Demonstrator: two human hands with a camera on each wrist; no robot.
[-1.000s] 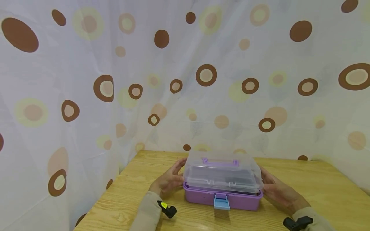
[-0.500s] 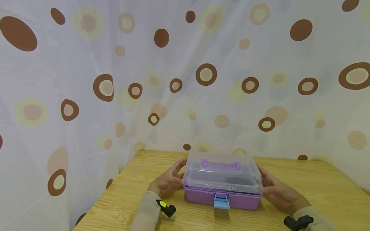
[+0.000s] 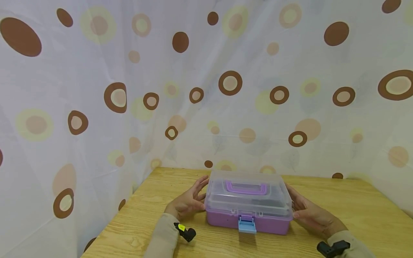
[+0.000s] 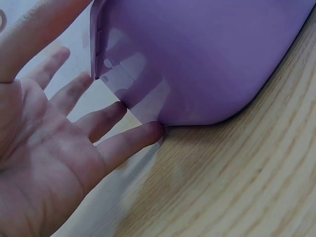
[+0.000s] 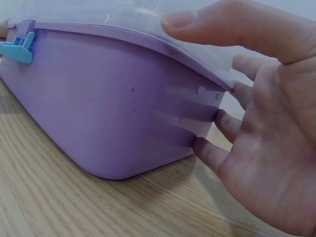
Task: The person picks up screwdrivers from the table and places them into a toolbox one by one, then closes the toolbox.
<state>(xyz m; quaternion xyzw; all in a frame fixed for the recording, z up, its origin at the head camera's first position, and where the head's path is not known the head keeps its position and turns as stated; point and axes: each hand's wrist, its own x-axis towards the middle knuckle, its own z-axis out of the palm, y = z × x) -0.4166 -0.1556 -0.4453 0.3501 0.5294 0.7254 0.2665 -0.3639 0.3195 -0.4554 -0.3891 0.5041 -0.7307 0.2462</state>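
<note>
A purple storage box (image 3: 222, 219) stands on the table, its clear lid (image 3: 216, 200) lying down over the base. On top of the lid is a purple handle (image 3: 246, 191); a light blue latch (image 3: 247, 226) juts out, unfastened, from the front. My left hand (image 3: 188, 201) is at the box's left side with spread fingers, and its fingertips (image 4: 157, 129) touch the purple wall. At the opposite side is my right hand (image 3: 314, 215). In the right wrist view its fingertips (image 5: 200, 144) touch the side wall, and the thumb (image 5: 185, 22) lies by the lid.
The box sits near the middle of a light wooden table (image 3: 135, 229). Behind and to the left hangs a white curtain (image 3: 206, 53) with brown and beige circles. Small black cameras (image 3: 187, 232) are strapped at both wrists.
The clear lid's front edge has come down onto the purple base, and the handle has tilted into fuller view. Both hands have stayed at the box's sides, shifting only slightly.
</note>
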